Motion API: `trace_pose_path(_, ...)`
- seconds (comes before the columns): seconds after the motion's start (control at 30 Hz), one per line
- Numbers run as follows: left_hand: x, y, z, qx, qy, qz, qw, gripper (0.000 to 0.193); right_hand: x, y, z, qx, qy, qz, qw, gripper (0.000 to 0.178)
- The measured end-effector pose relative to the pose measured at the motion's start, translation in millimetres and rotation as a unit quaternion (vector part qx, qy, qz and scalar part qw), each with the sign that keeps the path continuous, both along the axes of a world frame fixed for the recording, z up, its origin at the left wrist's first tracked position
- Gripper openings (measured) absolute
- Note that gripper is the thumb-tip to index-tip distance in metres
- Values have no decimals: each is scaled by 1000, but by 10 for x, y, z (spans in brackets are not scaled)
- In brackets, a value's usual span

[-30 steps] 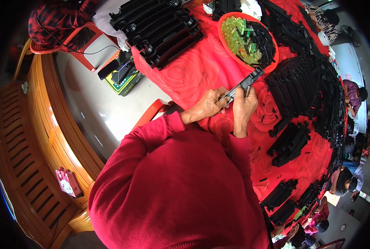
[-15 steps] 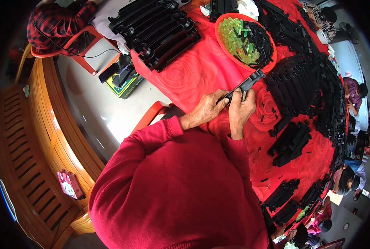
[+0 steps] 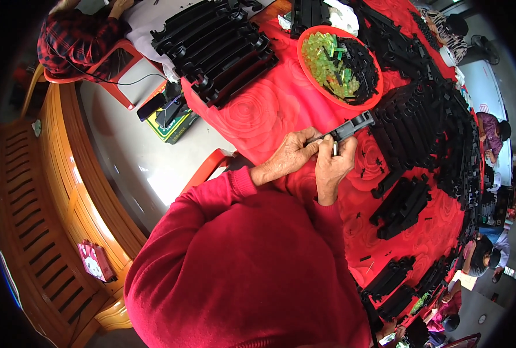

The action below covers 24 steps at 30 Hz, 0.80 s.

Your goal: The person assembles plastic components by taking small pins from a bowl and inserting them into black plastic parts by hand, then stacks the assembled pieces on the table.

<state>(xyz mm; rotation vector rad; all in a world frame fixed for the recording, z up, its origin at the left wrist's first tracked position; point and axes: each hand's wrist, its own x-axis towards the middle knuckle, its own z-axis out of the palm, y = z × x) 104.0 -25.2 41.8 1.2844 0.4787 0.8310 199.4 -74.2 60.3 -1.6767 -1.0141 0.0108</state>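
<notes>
A long black plastic part (image 3: 355,126) is held slantwise over the red cloth by both hands. My left hand (image 3: 292,153) pinches its near end between thumb and fingers. On the middle of the part, my right hand (image 3: 333,165) is closed, thumb and forefinger pressed to it. A small pale piece shows by the right fingertips; its kind is too small to tell. Just beyond the part stands a red basin (image 3: 300,53), with yellow-green translucent pieces (image 3: 321,55) on its left side and small black pieces (image 3: 364,64) on its right.
Stacked black parts (image 3: 211,52) lie at the far left of the red-covered table (image 3: 269,110); more black parts (image 3: 408,127) pile up to the right. A red chair (image 3: 211,168) and a wooden bench (image 3: 55,232) are at left. Several people sit around.
The black part has turned to a flatter slant, its far end moving right and nearer. My right fingers have shifted on it. The basin appears slightly lower in view.
</notes>
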Motion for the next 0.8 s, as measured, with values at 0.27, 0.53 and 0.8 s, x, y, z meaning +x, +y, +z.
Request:
trace_pose_path(0.27, -146, 127, 78, -69, -2, -81, 994, 19, 43, -131, 40, 3, -130, 64, 989, 39)
trace_pose_path(0.53, -247, 116, -2, -77, 33, -93, 992, 20, 92, -192, 87, 5, 7, 106, 994, 30)
trace_pose_path(0.8, -281, 87, 10, -74, -31, -109, 991, 18, 26, -229, 213, 39, 89, 168, 981, 41)
